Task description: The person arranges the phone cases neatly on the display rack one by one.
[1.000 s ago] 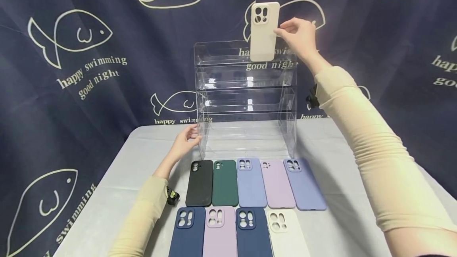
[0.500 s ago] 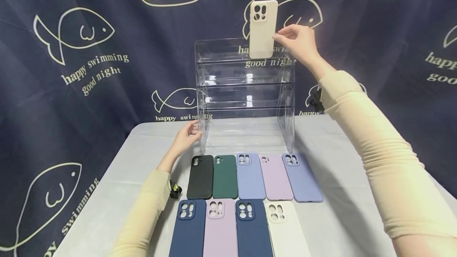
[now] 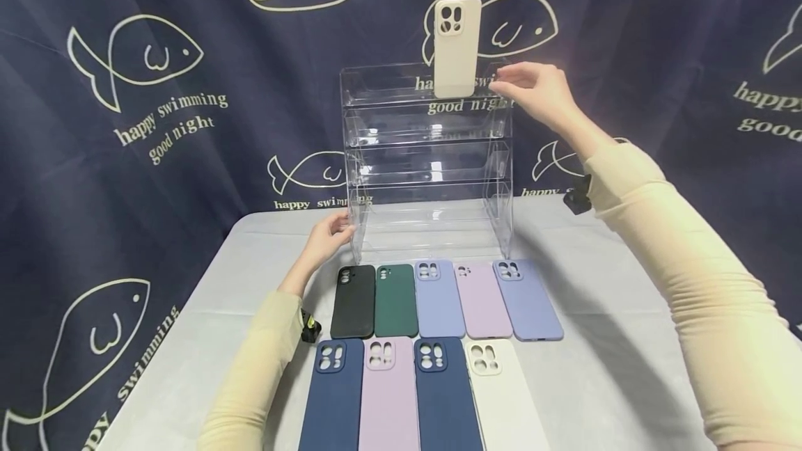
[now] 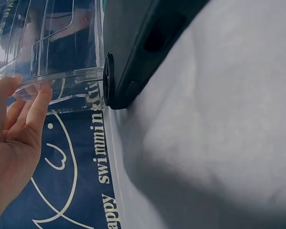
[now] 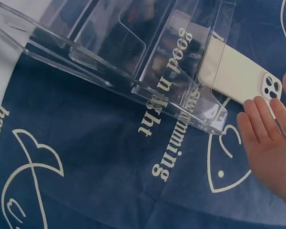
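Observation:
A cream phone case (image 3: 457, 58) with camera cutouts stands upright on the top tier of a clear tiered display rack (image 3: 432, 183), right of its middle. My right hand (image 3: 539, 92) is beside the case, apart from it, with fingers extended and nothing held; the right wrist view shows its spread palm (image 5: 271, 148) near the case's camera end. Low on the rack's left side, my left hand (image 3: 327, 239) pinches the side panel. In the left wrist view, the thumb and fingers of the left hand (image 4: 19, 129) lie on either side of the panel's edge.
Phone cases lie in two rows before the rack: a black case (image 3: 354, 301), a green case (image 3: 396, 301), a lilac case (image 3: 484, 301), blue ones, and a white case (image 3: 506, 395) in the front row. A dark fish-print curtain (image 3: 219, 54) hangs behind the table (image 3: 601, 284).
My right hand has let go of the cream phone case and moved away to the right and down. The case stays standing on the rack. My left hand keeps its place at the rack's side.

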Tool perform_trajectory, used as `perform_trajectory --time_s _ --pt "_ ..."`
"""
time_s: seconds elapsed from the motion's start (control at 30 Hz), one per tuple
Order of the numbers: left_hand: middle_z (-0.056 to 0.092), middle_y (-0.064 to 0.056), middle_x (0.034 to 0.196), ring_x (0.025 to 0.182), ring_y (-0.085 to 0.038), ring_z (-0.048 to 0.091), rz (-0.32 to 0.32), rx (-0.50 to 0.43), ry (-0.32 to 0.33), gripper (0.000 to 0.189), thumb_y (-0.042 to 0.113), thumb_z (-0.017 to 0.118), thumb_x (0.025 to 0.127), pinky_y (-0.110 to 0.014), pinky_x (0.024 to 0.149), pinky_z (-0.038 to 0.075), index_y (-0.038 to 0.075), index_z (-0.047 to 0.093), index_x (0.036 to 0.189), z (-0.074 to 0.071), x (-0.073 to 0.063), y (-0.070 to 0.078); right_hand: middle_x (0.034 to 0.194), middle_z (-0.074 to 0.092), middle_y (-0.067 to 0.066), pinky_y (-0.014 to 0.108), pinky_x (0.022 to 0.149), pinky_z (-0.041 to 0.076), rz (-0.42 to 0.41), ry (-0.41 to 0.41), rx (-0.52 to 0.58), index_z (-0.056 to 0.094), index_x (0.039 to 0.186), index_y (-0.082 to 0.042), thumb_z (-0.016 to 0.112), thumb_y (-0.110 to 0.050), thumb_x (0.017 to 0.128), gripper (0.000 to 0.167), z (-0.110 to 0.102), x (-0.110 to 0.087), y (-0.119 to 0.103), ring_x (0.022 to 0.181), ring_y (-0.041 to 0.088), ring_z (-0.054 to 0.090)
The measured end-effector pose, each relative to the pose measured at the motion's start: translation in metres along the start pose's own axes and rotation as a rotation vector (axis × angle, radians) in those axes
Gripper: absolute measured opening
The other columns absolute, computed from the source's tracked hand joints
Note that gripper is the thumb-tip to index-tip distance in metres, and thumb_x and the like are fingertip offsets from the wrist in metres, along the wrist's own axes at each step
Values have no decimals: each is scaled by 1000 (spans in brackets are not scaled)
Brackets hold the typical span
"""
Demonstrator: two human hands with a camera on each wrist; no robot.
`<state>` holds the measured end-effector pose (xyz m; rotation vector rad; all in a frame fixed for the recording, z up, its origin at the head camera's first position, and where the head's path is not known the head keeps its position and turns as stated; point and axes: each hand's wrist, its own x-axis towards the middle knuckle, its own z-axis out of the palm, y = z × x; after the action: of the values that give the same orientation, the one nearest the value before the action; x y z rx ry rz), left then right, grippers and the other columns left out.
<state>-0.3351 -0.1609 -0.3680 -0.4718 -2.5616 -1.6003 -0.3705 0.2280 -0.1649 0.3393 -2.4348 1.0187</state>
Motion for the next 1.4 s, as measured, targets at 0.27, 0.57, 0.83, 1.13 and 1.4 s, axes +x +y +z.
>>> perform_trajectory --time_s 0.27,0.57,0.83,1.13,1.4 --pt "55 -29 125 111 -37 59 -27 11 7 48 11 58 93 -31 88 56 -10 43 133 3 9 -24 118 66 5 24 89 52 -4 -28 12 62 124 -13 67 -48 83 54 -7 -25 10 89 -8 62" --pt "54 -27 128 114 -37 57 -37 9 8 49 12 57 93 -40 95 52 -6 42 136 3 7 -17 121 64 9 31 90 51 -4 -121 -3 57 129 -13 65 -46 85 56 -8 -58 18 93 -5 61" --pt "50 -28 132 117 -39 54 -37 -12 3 53 13 58 93 -44 99 49 -6 37 139 4 8 -27 122 63 12 14 83 50 -24 -158 33 57 129 -12 65 -38 87 50 -3 -94 27 95 -10 58" --pt "53 -25 131 117 -36 55 -43 19 17 51 14 58 93 -41 99 49 -4 40 138 4 6 -25 122 63 15 2 77 45 -10 -183 98 58 127 -7 67 -27 88 44 0 -133 30 90 -18 55" --pt "52 -26 131 117 -37 55 -38 25 26 52 13 59 92 -41 100 49 -4 40 137 5 4 -25 124 61 16 3 80 47 -40 -206 153 58 126 -3 67 -16 87 41 4 -159 32 97 -12 58"
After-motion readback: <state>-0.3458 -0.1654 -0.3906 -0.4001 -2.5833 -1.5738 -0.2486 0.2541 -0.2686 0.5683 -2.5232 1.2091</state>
